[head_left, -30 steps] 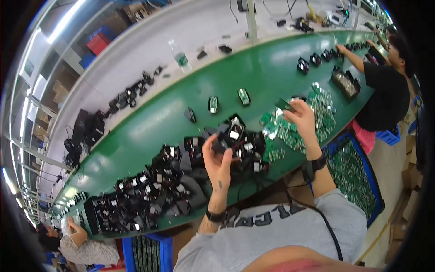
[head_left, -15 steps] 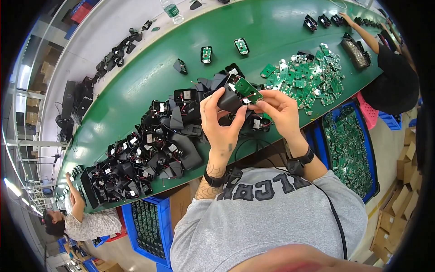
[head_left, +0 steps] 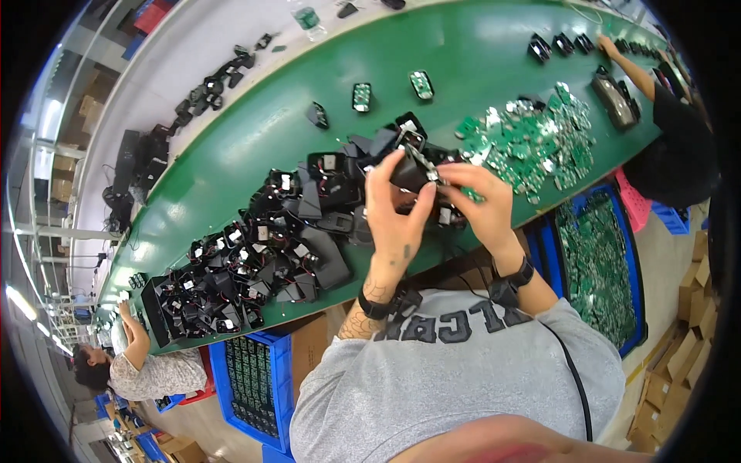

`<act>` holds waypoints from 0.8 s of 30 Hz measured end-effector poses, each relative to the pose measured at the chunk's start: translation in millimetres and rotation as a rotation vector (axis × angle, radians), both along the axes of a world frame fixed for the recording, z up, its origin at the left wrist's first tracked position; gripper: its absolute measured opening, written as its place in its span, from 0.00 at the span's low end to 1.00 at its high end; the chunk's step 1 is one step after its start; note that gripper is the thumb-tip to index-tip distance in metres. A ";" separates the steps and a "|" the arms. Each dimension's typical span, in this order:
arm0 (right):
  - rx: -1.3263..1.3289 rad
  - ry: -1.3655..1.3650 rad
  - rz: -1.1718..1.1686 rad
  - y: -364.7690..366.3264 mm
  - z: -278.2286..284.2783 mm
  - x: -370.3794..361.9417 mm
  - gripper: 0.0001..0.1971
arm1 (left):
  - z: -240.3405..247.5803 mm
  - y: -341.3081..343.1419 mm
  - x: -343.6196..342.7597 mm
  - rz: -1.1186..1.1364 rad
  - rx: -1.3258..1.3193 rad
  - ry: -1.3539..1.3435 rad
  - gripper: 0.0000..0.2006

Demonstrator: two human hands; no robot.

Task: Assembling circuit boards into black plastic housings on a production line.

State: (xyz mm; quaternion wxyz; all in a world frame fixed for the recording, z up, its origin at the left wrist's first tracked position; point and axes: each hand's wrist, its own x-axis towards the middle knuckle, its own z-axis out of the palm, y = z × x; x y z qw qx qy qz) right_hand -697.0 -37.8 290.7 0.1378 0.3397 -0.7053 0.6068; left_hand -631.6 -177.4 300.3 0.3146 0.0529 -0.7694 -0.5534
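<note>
A: Where's the black plastic housing (head_left: 409,176)?

B: Above the green workbench (head_left: 285,131), pinched between left hand (head_left: 394,220) thumb and fingers. The right hand (head_left: 488,204) pinches the circuit board (head_left: 423,160) beside it.

A: Handling?

B: Both probably light, stiff. Housing slick: grip its walls. Board fragile: hold its edges.

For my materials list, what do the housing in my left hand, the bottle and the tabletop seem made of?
Housing: probably plastic, matte black, from its even, dull surface.
Bottle: likely clear plastic, shiny, as its lower part looks see-through.
Tabletop: smooth green covering, slightly glossy, from its blurred light reflections; rubber or laminate, I can't tell.
</note>
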 end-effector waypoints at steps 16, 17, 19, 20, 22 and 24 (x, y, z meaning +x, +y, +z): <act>-0.140 -0.001 0.041 -21.4 -26.3 1.2 0.12 | -23.1 -2.6 0.6 -0.044 0.083 -0.004 0.13; -0.144 0.002 0.041 -24.6 -27.2 0.8 0.12 | -23.3 -4.3 -1.0 -0.044 0.080 -0.001 0.13; -0.221 -0.151 0.045 -31.8 -26.6 3.9 0.08 | -26.4 -6.0 -2.6 0.012 0.069 -0.001 0.13; -0.222 -0.150 0.049 -34.1 -27.0 5.3 0.08 | -27.4 -6.9 -3.7 0.015 0.068 0.001 0.13; -0.313 -0.306 0.098 -37.4 -28.6 9.8 0.04 | -29.1 -7.8 -4.6 0.043 0.058 0.019 0.13; -0.333 -0.298 0.077 -41.7 -29.8 12.6 0.04 | -31.7 -6.1 -2.2 0.061 0.062 0.024 0.12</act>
